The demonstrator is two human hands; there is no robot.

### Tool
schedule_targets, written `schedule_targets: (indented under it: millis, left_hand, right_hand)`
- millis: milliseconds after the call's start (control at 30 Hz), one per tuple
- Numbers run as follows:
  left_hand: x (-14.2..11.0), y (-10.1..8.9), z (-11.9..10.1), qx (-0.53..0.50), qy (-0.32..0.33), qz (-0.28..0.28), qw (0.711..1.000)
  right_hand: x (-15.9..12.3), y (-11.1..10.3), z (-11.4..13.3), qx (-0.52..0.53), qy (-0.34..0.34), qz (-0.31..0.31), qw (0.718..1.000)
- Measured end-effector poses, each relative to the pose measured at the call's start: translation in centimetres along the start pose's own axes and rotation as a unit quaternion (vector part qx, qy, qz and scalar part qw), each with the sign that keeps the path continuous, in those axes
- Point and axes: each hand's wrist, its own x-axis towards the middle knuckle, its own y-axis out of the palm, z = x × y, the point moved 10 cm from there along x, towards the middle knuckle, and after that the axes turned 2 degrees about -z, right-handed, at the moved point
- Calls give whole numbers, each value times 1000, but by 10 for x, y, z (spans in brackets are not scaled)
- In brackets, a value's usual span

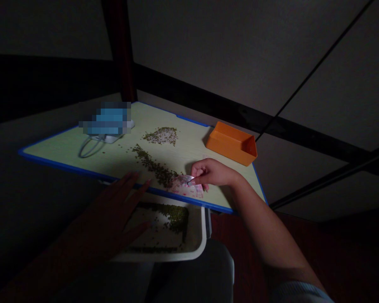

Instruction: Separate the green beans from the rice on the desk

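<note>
My right hand (210, 171) is over the front of the pale, blue-edged tabletop (120, 158), thumb and fingers pinched on a pinkish-white printed sheet (185, 187). Whether the sheet is paper or a plastic packet, I cannot tell. Small greenish grains (154, 166) trail across the board and reach the sheet's left side. In deep shadow, my left hand (120, 206) has its fingers spread, fingertips at the table's front edge. Beneath that edge a white tray (204, 235) holds more green grains (177, 214), partly hidden by my left hand and the tabletop.
An orange open box (229, 145) stands at the table's right rear. A second, thin patch of grains (162, 135) lies near the middle. At the left is a blurred blue-screened device (109, 120) with a looped cable (88, 147). Dark wall panels (208, 50) rise behind.
</note>
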Motion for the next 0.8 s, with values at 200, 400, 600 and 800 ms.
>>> schedule_targets:
  millis: [200, 400, 600, 800]
  left_hand:
    - [-1, 5, 3, 24, 5, -6, 1000]
    - [0, 3, 2, 27, 5, -8, 1000]
    - [0, 4, 3, 21, 0, -10, 1000]
    - [0, -1, 2, 10, -7, -9, 1000]
  right_hand:
    - [-2, -3, -2, -15, 11, -9, 1000]
    - [-8, -13, -6, -46, 27, -25, 998]
    - [-15, -26, -7, -72, 53, -55, 994]
    - [-16, -32, -10, -63, 58, -68, 994]
